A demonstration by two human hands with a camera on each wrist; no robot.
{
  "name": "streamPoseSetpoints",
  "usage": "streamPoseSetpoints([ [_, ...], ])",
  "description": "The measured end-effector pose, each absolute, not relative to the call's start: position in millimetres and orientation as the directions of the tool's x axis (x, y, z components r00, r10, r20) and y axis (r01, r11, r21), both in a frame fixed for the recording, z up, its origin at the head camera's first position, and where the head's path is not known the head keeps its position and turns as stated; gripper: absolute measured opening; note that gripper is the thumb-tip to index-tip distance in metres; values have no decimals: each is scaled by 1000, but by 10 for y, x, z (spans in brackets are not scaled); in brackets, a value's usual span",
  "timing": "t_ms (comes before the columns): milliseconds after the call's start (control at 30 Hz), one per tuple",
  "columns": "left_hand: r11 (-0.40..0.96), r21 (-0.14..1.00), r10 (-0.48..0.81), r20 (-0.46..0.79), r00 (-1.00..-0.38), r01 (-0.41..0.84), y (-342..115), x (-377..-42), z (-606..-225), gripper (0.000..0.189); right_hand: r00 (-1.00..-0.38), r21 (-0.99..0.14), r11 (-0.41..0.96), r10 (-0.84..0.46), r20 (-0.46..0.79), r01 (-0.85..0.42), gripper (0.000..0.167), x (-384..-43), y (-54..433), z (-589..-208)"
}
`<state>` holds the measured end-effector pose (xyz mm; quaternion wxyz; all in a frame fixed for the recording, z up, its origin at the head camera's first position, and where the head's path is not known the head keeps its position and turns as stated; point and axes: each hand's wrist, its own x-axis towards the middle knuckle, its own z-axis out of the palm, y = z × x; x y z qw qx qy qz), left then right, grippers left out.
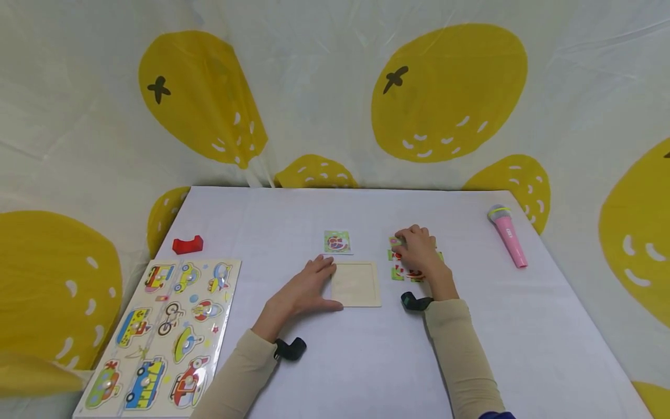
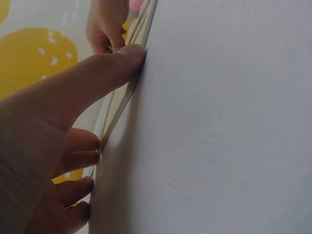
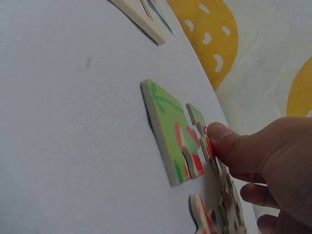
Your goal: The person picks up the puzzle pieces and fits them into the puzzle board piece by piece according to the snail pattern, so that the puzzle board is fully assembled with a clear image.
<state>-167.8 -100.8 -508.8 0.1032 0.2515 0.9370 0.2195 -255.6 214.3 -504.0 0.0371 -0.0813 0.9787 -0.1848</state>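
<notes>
My left hand (image 1: 306, 289) rests at the left side of a square wooden puzzle tray (image 1: 358, 285). Its thumb (image 2: 107, 68) lies along the near edge, while the other fingers, spread apart, touch the far left corner. The tray lies flat with a bare inside. To its right, my right hand (image 1: 419, 253) is over a group of jigsaw pieces (image 1: 399, 273) with green edges and red patterns. Between thumb and index finger it pinches one puzzle piece (image 3: 205, 141), low at the table; the index fingertip is hidden in the right wrist view. Another green piece (image 3: 168, 126) lies beside the thumb.
A small picture card (image 1: 337, 241) lies behind the tray. On the left are a red block (image 1: 187, 245) and a large vehicle peg puzzle board (image 1: 162, 337). A pink toy microphone (image 1: 509, 237) lies at the right. A fruit-patterned cloth (image 1: 314, 87) hangs behind the white table.
</notes>
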Motion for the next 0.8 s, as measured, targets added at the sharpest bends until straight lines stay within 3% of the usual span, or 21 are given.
streamPoseSetpoints([
  [800,782,463,512,-94,-854,418,-1012,-1692,-5087,98,-985,-438,888,-170,-30,-140,44,-2569,2132,-5029],
])
